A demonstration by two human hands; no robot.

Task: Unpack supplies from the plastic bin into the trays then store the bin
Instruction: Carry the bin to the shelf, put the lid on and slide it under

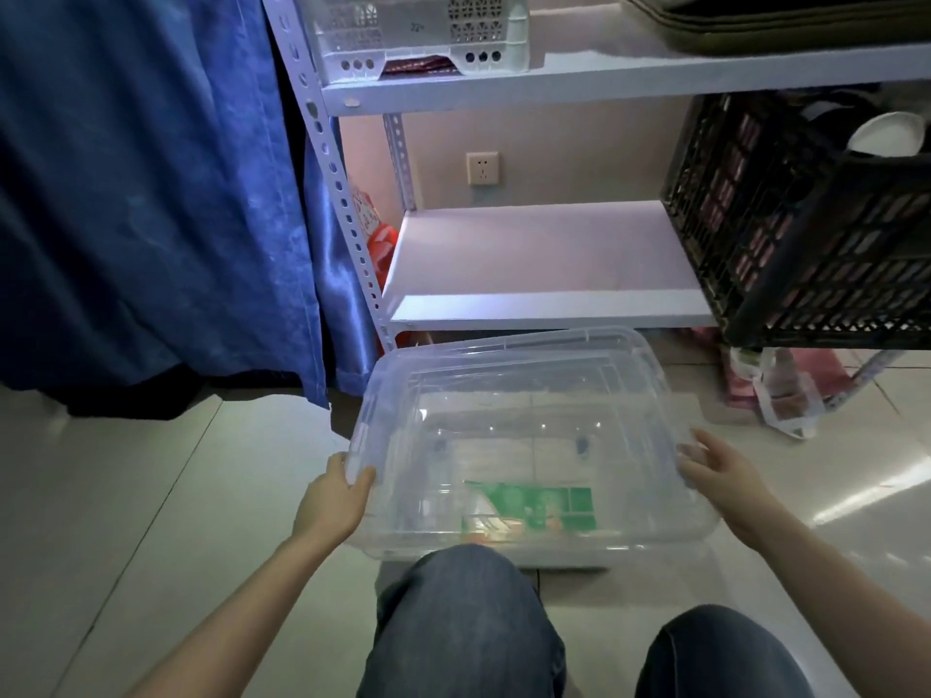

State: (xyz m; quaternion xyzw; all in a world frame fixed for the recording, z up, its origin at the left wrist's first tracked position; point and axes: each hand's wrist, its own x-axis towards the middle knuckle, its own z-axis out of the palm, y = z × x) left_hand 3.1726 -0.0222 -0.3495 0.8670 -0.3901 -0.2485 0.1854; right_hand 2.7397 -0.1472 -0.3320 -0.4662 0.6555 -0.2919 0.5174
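Careful: my left hand (332, 496) grips the bin (509, 345) rim, right hand (720, 476) hold unclear; a lopsided lift could tip it.

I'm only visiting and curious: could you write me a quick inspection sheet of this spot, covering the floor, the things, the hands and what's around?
Surface: pale, glossy tiled floor.
Job's things: clear bin in front of the knees, no lid on it, only a green label showing at its near end; white tray on the top shelf.
Clutter: black crate at the right end of the lower shelf; clear packaging on the floor below it.
Grippers: left hand grips the bin's left rim, thumb over it; right hand at the right rim, its fingers blurred, grip unclear.
Cables: nothing seen.
Surroundings: blue curtain at left; wall socket behind the shelves.
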